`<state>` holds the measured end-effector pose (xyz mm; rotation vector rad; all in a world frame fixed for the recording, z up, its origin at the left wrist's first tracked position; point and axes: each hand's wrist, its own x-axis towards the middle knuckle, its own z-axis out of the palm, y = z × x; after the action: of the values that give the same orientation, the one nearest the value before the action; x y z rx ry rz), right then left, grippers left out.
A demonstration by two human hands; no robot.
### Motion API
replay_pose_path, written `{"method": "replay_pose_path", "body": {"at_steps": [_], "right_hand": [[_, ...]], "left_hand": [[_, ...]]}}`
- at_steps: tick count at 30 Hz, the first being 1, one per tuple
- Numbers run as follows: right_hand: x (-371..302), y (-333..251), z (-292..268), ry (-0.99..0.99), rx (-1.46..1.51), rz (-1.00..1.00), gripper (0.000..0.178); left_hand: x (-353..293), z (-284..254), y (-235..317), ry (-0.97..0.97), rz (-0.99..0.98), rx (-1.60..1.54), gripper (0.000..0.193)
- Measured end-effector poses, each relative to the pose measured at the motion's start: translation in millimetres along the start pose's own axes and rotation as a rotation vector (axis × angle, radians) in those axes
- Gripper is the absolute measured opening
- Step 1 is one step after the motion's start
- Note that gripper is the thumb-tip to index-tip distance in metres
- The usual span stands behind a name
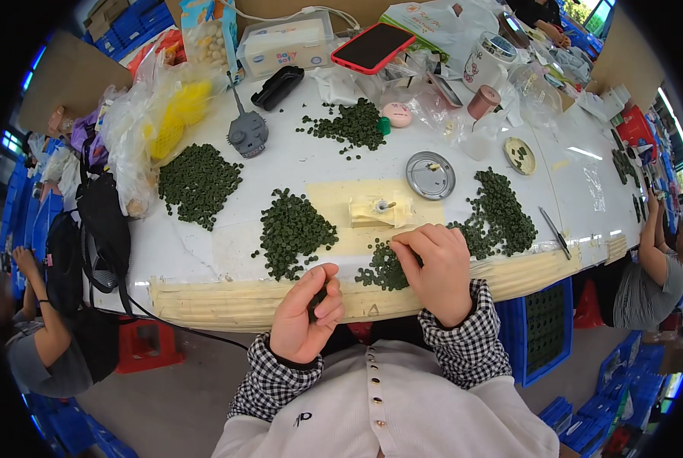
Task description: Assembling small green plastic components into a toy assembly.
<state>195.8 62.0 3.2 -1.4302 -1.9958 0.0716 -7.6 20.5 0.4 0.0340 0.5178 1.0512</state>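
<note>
My left hand (pixel 308 314) is raised at the table's front edge, fingers curled around something dark green, mostly hidden in the palm. My right hand (pixel 442 269) has thumb and index finger pinched together above a small pile of dark green round pieces (pixel 386 269). What the pinch holds, if anything, is too small to make out. Just beyond it, a small block wrapped in cream tape (pixel 381 211) with a short metal pin on top sits on a yellowish taped patch (pixel 328 200). Larger piles of the same pieces lie left (pixel 292 233) and right (pixel 502 217) of my hands.
More green piles lie far left (pixel 200 185) and at the back (pixel 354 122). A grey model tank turret (pixel 248 134), round metal lid (pixel 431 175), red-cased phone (pixel 372 47), plastic bags (pixel 139 126) and pen-like tool (pixel 555 233) surround them. A blue crate (pixel 536 336) stands below right. Other people work at both sides.
</note>
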Motion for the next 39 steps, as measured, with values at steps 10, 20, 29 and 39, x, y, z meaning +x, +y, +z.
{"method": "replay_pose_path", "body": {"at_steps": [10, 20, 29, 39], "right_hand": [[4.6, -6.7, -11.0, -0.14, -0.006, -0.023, 0.008], [2.0, 0.1, -1.4, -0.151, -0.005, -0.069, 0.01], [0.2, -0.9, -5.7, -0.162, 0.011, -0.1, 0.01], [-1.0, -0.2, -5.4, -0.082, 0.181, -0.045, 0.012]], "left_hand": [[-2.1, -5.2, 1.1, -0.043, 0.025, 0.092, 0.012], [-0.3, 1.7, 0.7, 0.062, 0.031, 0.142, 0.017], [-1.1, -2.3, 0.4, 0.022, 0.005, 0.044, 0.029], [-2.6, 3.2, 0.0, 0.058, 0.033, 0.182, 0.025]]}}
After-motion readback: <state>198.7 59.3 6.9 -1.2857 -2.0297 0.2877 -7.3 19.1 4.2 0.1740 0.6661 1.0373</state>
